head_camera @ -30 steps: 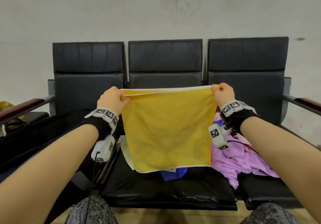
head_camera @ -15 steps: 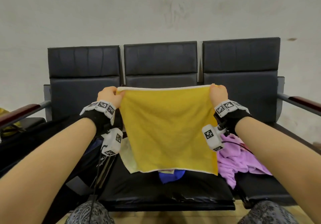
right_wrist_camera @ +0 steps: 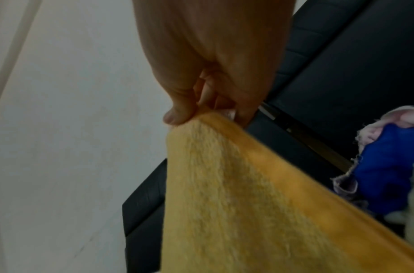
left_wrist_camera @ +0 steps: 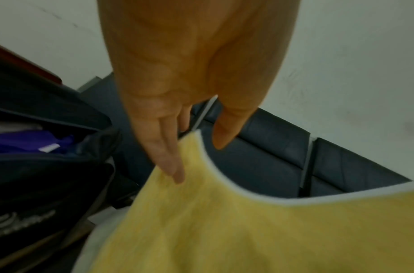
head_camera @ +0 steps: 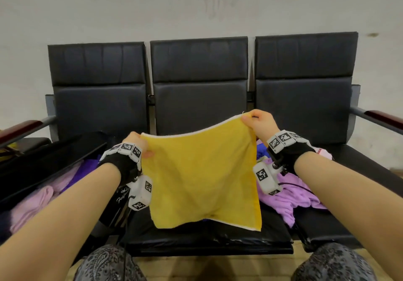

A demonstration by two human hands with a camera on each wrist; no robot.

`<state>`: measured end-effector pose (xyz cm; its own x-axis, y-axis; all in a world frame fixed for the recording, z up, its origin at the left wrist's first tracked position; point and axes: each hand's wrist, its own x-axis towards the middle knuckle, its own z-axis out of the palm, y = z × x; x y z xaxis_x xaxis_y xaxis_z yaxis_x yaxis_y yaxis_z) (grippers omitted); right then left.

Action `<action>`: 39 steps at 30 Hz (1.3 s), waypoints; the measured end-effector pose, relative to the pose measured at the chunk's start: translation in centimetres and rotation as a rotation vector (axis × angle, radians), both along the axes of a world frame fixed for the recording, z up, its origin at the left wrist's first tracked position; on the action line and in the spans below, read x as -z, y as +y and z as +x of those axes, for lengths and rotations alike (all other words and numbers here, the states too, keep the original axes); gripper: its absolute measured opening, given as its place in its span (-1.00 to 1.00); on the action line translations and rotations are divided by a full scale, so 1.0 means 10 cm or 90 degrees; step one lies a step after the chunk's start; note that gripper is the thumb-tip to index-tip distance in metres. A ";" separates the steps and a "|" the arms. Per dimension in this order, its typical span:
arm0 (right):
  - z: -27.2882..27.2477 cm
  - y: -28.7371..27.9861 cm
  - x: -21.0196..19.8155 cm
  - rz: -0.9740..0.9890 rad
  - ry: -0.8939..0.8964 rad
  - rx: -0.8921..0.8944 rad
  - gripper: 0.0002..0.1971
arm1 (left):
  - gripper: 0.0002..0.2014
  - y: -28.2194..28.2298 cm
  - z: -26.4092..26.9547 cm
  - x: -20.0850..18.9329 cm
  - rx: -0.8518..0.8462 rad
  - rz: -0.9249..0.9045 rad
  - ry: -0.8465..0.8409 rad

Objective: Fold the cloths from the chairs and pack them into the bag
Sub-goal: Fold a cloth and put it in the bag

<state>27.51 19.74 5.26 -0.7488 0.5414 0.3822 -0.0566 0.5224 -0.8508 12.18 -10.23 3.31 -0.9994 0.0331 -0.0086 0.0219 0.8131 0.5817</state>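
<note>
Yellow cloth held up over the middle seat.
My left hand [head_camera: 139, 143] and right hand [head_camera: 258, 122] each pinch a top corner of one yellow cloth [head_camera: 202, 178], white-edged, right corner higher. Three black chairs [head_camera: 199, 80]; one open black bag [head_camera: 50, 161] on the left seat; purple cloths [head_camera: 292, 195] right.

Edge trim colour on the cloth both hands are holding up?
White trim on the yellow cloth, held by the left hand and right hand. Clearest in the left wrist view.
</note>
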 end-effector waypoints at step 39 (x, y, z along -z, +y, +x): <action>0.11 -0.09 1.65 0.101 -0.359 -0.080 -0.77 | -0.75 0.40 0.30 0.03 0.006 0.361 0.301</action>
<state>28.63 18.80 -11.27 -0.9141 0.4048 -0.0241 0.3122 0.6644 -0.6790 15.18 -6.21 3.04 -0.8914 -0.0867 0.4448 0.3807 0.3892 0.8388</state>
